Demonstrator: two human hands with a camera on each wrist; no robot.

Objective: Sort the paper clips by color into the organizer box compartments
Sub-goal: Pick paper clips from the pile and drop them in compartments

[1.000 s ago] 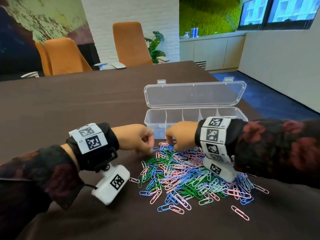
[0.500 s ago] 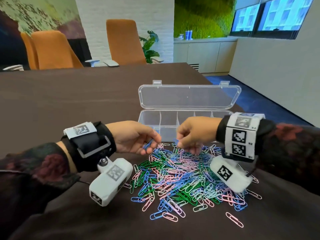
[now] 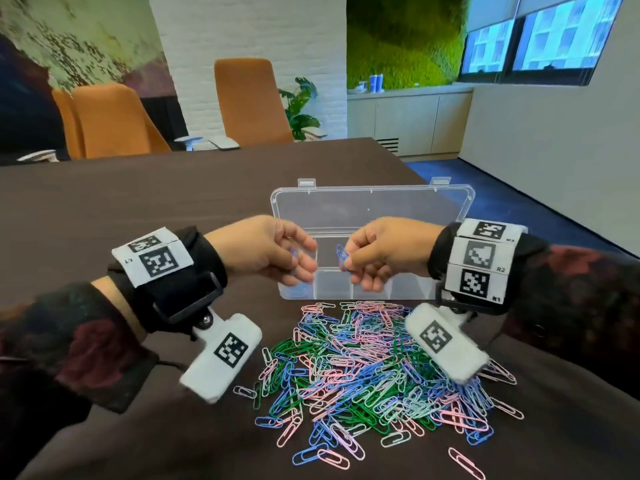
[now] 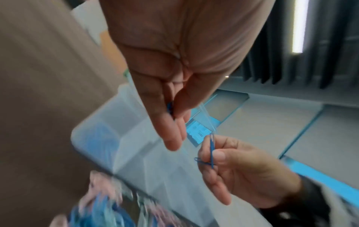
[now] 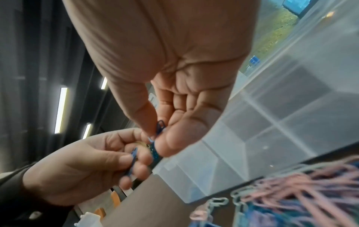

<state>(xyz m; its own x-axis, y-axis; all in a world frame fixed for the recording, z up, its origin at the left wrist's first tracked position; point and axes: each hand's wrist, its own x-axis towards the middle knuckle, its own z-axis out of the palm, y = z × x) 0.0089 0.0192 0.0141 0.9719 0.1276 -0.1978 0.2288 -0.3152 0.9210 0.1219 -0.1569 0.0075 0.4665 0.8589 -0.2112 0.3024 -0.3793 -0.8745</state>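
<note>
Both my hands are up over the clear plastic organizer box (image 3: 372, 271), which sits with its lid tipped back against the far side so every compartment is reachable from my edge of the counter (image 3: 138, 209).

Right hand (image 3: 381, 258): thumb and forefinger clamped on blue wire paper clips (image 3: 342, 259), more than one by the wrist view, held edge-up so they can fall straight in. Remaining fingers (image 3: 370, 284) are curled under, out of the way.

Left hand (image 3: 273, 252): fingers pinched on another blue paper clip (image 4: 169, 107), mostly hidden between thumb and forefinger. It hangs over the leftmost compartment, where a blue heap already shows through the wall (image 4: 101, 142).

I judge both hands are carrying blues to that same left cell; the right one is over the cells further along and needs to come across before letting go, or the clips land in the wrong slot.

The mixed heap of pink, green, blue and pale clips (image 3: 374, 372) lies just in front of the box, close for short trips. Most of the sorting is not yet done.
</note>
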